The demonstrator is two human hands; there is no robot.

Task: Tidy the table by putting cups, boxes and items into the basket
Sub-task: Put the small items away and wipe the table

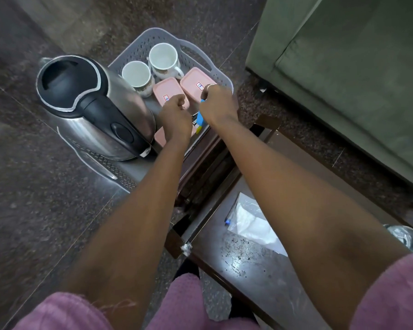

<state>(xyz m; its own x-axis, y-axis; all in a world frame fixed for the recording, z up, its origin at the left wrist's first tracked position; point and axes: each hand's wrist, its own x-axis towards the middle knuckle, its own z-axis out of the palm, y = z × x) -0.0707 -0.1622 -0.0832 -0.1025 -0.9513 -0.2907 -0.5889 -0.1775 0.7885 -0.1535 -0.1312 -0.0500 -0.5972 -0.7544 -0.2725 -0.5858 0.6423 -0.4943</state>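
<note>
Mostly done, by the look of it. Grey basket [196,47] on the floor beside the counter [267,270], already loaded: steel kettle [93,108] at the near left, two white cups [162,59] upright at the far end, pink boxes [194,82] lying flat between. Left on the counter: a clear plastic bag [250,220] and a glass [402,236] at the right edge. Over the basket, left hand [175,115] curled shut, contents not visible; right hand [216,102] closed on a small blue item [200,120], just above the boxes, not yet put down.
</note>
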